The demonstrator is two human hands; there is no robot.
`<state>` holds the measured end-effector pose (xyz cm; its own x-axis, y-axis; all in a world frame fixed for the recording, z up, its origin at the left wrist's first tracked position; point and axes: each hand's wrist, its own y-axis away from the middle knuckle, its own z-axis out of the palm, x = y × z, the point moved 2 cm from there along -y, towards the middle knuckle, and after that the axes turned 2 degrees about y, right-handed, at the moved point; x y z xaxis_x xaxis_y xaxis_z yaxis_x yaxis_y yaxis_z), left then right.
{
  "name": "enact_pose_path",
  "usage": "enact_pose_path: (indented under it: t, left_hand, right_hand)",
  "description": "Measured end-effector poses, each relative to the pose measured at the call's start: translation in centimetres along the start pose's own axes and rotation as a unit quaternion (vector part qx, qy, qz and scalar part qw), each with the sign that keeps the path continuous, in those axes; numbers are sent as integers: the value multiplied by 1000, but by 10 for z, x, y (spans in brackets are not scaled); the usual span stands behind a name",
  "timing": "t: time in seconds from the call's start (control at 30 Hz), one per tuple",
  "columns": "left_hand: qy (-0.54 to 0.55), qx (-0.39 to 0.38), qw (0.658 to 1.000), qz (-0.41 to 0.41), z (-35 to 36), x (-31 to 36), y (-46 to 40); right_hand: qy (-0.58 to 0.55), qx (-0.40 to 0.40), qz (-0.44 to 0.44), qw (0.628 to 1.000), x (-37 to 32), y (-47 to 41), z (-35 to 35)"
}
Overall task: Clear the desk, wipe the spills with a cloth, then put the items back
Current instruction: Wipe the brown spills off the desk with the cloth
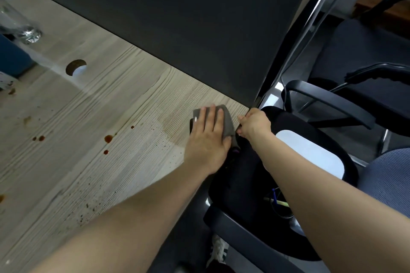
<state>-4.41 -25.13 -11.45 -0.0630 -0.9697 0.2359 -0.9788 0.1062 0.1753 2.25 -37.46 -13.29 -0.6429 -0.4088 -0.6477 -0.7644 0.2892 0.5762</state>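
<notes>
Grey folded cloth: lay at far right corner of pale wood-grain desk, beside dark partition panel. Left hand: pressed flat on cloth, fingers straight and slightly spread. Right hand: at desk edge just beside cloth, fingers curled inward; whether pinching cloth or edge could not be told. Reddish-brown spill drops: scattered mid-desk, with fine specks toward near edge. Round cable hole: farther left. Clear glass tumbler: far left, blurred. Black office chair: alongside desk, white pad on seat.
</notes>
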Motion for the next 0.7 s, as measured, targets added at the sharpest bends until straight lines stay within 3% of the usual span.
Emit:
enact_pose_path:
  t: [0.1, 0.3, 0.43, 0.53, 0.7]
  left_hand:
    - [-29, -17, 999, 34, -5, -23, -14]
    - [5, 7, 996, -87, -10, -32, -23]
    - [9, 7, 1000, -12, 6, -3, 17]
    - [-10, -1, 1000, 28, 1, -18, 10]
    - [-6, 5, 998, -61, -11, -40, -12]
  right_hand:
    - [-12, -3, 1, 1000, 1, -3, 2]
    - [-19, 0, -12, 1000, 3, -5, 7]
    - [-16, 9, -3, 1000, 1, -2, 5]
    - [-14, 8, -7, 1000, 1, -2, 6]
    - [-24, 9, -13, 1000, 3, -5, 9]
